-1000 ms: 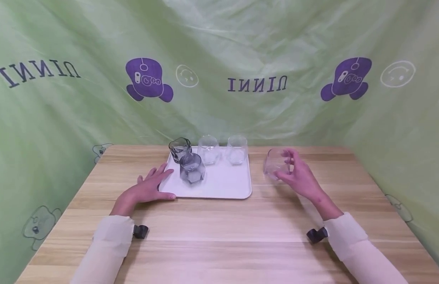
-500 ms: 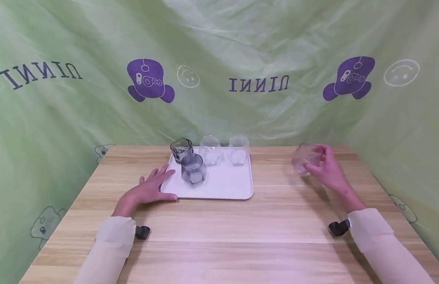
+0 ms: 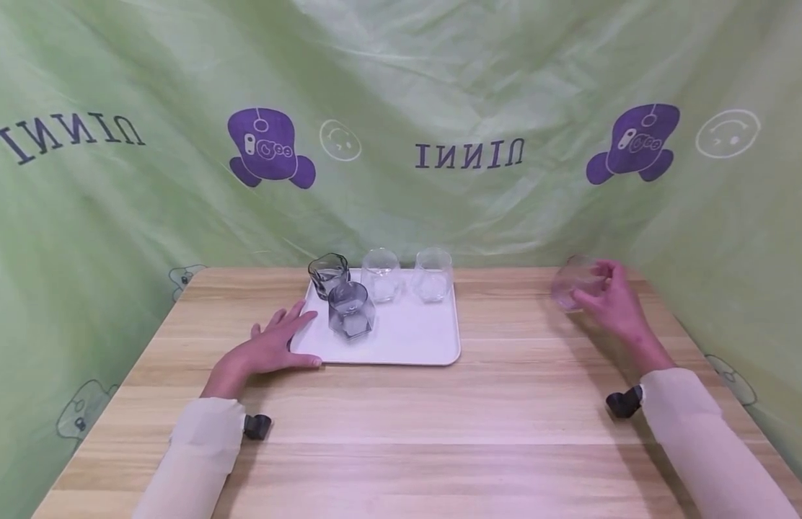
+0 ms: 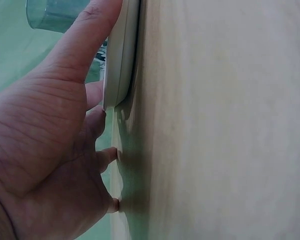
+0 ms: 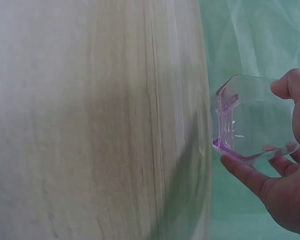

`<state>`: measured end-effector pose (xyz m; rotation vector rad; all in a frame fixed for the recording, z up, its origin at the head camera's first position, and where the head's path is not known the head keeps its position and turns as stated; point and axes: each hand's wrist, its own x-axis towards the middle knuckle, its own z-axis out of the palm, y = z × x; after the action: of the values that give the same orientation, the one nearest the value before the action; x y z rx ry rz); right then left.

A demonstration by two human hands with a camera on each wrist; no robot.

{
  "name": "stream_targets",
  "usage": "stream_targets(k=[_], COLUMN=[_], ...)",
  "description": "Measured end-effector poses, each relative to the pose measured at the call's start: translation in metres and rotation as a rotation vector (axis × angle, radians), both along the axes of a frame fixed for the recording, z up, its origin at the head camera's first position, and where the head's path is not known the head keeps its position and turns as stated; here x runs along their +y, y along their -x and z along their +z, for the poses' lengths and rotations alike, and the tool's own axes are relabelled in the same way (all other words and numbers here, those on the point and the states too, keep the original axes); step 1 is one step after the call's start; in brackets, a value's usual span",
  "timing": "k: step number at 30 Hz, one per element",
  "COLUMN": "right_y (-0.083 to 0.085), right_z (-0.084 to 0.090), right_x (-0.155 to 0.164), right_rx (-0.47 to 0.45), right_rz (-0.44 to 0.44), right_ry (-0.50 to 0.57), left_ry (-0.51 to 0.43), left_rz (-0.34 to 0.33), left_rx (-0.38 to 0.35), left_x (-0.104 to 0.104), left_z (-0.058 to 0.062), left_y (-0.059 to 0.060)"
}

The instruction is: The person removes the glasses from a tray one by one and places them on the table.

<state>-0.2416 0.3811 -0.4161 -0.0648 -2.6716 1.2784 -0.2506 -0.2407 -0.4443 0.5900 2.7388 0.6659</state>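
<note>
My right hand (image 3: pixel 618 310) holds a clear, faintly pink drinking glass (image 3: pixel 565 288) near the back right of the table, thumb on one side and fingers on the other. In the right wrist view the faceted base of this glass (image 5: pixel 225 122) faces the tabletop; whether it touches cannot be told. At the near left corner of a white tray (image 3: pixel 414 335), my left hand (image 3: pixel 261 351) rests with spread fingers, its thumb along the front rim. On the tray stand a dark grey wavy glass (image 3: pixel 329 275), a grey faceted glass (image 3: pixel 351 313) and two clear glasses (image 3: pixel 381 277).
The wooden table (image 3: pixel 401 432) ends at the back against a green printed cloth (image 3: pixel 401 202), which also hangs along both sides. A black wrist camera (image 3: pixel 624 402) sits at the right sleeve, and another camera (image 3: pixel 257 427) at the left.
My right hand has carried the pink-tinted glass to the right and slightly back, farther from the tray. The left hand and the tray have stayed in place.
</note>
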Motion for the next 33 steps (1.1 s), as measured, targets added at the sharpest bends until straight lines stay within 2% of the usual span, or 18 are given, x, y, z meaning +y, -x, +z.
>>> stream_targets(k=[14,33], right_y=[0.008,0.011], right_z=[-0.002,-0.006], right_x=[0.016,0.018], right_rx=[-0.036,-0.031], right_rz=[-0.039,-0.052], right_ry=[0.0,0.001], left_ry=[-0.004,-0.003], left_rz=[0.004,0.015], left_rx=[-0.004,-0.022], left_x=[-0.001,0.001], left_z=[-0.003,0.001], left_y=[0.003,0.0])
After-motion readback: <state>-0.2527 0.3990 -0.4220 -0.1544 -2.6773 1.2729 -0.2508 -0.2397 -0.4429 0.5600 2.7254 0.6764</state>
